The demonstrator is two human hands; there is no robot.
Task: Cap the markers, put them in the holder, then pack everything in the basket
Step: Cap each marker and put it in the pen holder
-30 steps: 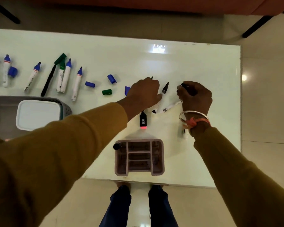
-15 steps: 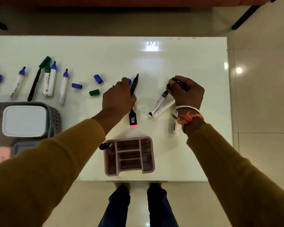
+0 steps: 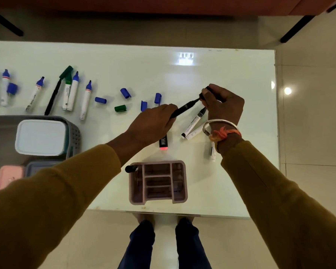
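So the left hand (image 3: 151,123) is pinched around a black marker (image 3: 183,109), long axis running diagonally, tip pointing up-right toward the right hand (image 3: 222,105). That hand's fingers are closed on a black cap (image 3: 209,89) right at the marker's tip. Both are held above the white table (image 3: 231,74).

Counting: five loose blue caps (image 3: 125,93), one green cap (image 3: 120,108). Along the left there are five blue-tipped white markers (image 3: 85,102), uncapped, all pointing roughly away from me, plus a green one (image 3: 68,90) and a thin black pen (image 3: 51,100). Two black-tipped white markers (image 3: 193,123) lie side by side under the right wrist. The pink holder (image 3: 179,191) sits near the front edge, the grey basket (image 3: 74,133) at far left.
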